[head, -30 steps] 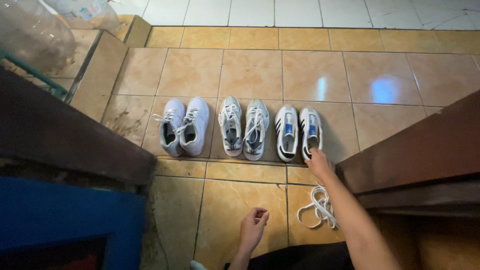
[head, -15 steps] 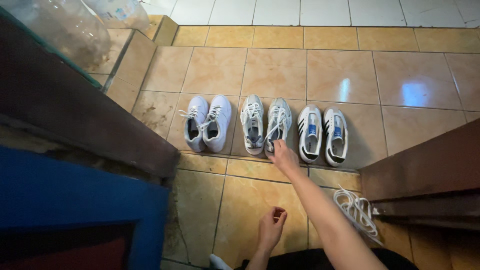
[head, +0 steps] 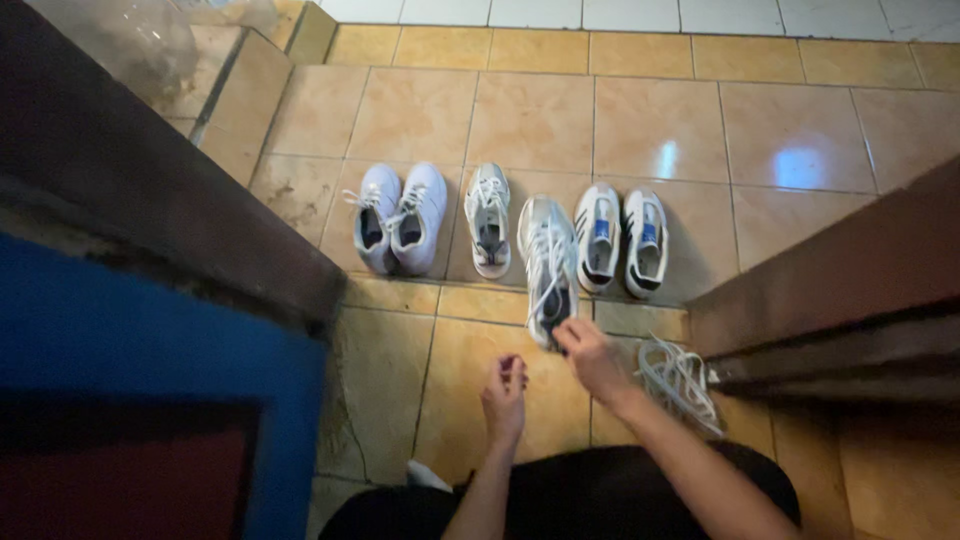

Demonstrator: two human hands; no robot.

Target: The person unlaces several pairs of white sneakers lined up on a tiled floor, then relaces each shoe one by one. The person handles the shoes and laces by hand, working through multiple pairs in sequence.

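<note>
- The grey-white sneaker [head: 548, 268] sits out of the shoe row, heel toward the person, on the tan floor tiles [head: 660, 120].
- Right hand [head: 592, 358] pinches its heel rim; I'd drag it low and straight.
- Left hand [head: 504, 396] hangs loosely curled, holding nothing.
- Mind the loose white laces [head: 682, 382] just beside, and the striped pair [head: 620, 238].

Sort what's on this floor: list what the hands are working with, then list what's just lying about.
In hand:
right hand gripping the heel of the grey-white sneaker, out of line with the row
left hand, loosely curled, holding nothing

Lying about:
sneaker's mate
lavender pair
striped pair
loose white laces
</note>
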